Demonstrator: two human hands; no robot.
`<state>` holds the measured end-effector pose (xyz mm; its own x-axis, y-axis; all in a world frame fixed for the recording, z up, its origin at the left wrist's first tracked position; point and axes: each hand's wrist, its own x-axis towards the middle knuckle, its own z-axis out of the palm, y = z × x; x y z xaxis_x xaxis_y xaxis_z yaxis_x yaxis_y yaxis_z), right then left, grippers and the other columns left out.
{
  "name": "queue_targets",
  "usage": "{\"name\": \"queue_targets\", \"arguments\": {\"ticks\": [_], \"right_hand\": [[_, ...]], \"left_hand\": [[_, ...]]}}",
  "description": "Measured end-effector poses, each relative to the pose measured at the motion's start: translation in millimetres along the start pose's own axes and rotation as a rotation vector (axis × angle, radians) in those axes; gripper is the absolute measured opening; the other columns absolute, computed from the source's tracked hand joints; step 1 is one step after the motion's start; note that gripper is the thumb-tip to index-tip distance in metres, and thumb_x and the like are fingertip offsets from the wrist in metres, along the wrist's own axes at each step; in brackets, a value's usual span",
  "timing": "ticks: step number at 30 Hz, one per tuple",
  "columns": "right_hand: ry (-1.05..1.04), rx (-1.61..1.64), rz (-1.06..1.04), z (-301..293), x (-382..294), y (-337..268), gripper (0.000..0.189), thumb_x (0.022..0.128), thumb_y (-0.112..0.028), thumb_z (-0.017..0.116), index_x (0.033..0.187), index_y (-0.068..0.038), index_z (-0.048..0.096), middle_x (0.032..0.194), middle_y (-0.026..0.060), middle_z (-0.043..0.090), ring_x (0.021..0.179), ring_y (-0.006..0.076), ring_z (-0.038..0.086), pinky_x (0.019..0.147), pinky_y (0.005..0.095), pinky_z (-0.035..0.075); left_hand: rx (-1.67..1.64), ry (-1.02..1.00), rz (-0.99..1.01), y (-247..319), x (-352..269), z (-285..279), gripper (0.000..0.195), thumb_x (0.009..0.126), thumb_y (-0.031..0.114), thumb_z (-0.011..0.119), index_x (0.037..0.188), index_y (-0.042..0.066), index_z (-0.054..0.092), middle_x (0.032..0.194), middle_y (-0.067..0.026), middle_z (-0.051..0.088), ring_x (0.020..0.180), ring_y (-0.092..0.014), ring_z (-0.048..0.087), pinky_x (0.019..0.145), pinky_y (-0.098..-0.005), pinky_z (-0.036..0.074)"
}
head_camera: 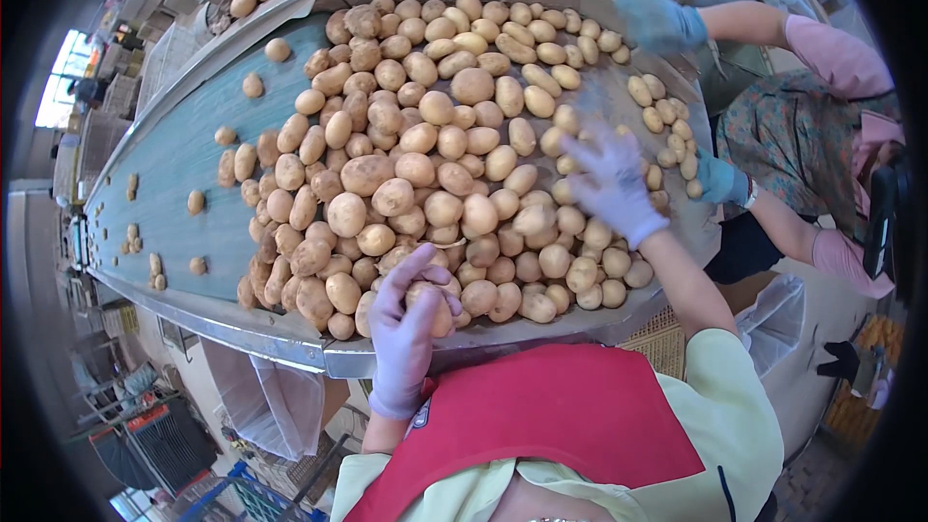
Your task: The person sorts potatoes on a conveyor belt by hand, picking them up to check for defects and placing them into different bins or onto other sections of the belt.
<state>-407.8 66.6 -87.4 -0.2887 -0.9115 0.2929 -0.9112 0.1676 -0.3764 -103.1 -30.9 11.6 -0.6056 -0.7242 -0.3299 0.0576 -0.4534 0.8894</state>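
Note:
A broad heap of potatoes (391, 174) covers the metal sorting table before me. My left hand (413, 319), in a pale lavender glove, is at the near edge with its fingers curled round a potato (435, 310). Farther right, my right hand (612, 177) in a matching glove reaches over the heap's right side. Its fingers are spread and blurred by motion, touching or just above potatoes there; nothing shows in its grasp. Beyond it lies a small group of potatoes (678, 123) on the bare metal.
A green conveyor belt (181, 167) with scattered potatoes runs off to the left. Across at right, a co-worker's blue-gloved hands (656, 18) work at the table. A metal rim (319, 355) bounds the near side; a plastic-lined box (268, 406) stands below it.

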Motion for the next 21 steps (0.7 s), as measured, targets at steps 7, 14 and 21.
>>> {"name": "queue_targets", "arguments": {"ticks": [7, 14, 21], "right_hand": [[-0.258, 0.226, 0.241, -4.5, 109.0, 12.5, 0.030, 0.091, -0.037, 0.062, 0.105, -0.012, 0.069, 0.120, 0.0129, 0.064, 0.110, 0.0308, 0.060, 0.094, 0.0411, 0.045], [-0.214, -0.038, -0.157, 38.9, 91.5, -14.7, 0.053, 0.090, -0.038, 0.062, 0.141, -0.028, 0.053, 0.153, 0.0200, 0.036, 0.142, 0.0427, 0.031, 0.118, 0.0534, 0.023], [-0.282, 0.419, 0.375, -11.3, 98.0, -4.3, 0.037, 0.083, -0.022, 0.071, 0.117, -0.009, 0.067, 0.113, 0.0132, 0.063, 0.110, 0.0336, 0.060, 0.095, 0.0421, 0.049]], "left_hand": [[-0.098, 0.005, -0.082, -8.2, -1.9, 1.2, 0.040, 0.099, 0.012, 0.052, 0.137, 0.000, 0.051, 0.108, -0.0096, 0.059, 0.089, -0.018, 0.063, 0.068, -0.0281, 0.055], [-0.310, -0.019, -0.086, -9.7, -6.5, 1.4, 0.045, 0.102, 0.032, 0.050, 0.136, 0.002, 0.049, 0.108, -0.0111, 0.057, 0.097, -0.026, 0.060, 0.075, -0.0378, 0.055], [-0.314, -0.144, -0.115, -17.2, 3.0, 3.6, 0.045, 0.103, 0.026, 0.049, 0.138, -0.003, 0.047, 0.113, -0.0120, 0.059, 0.099, -0.022, 0.063, 0.080, -0.0347, 0.056]]}}
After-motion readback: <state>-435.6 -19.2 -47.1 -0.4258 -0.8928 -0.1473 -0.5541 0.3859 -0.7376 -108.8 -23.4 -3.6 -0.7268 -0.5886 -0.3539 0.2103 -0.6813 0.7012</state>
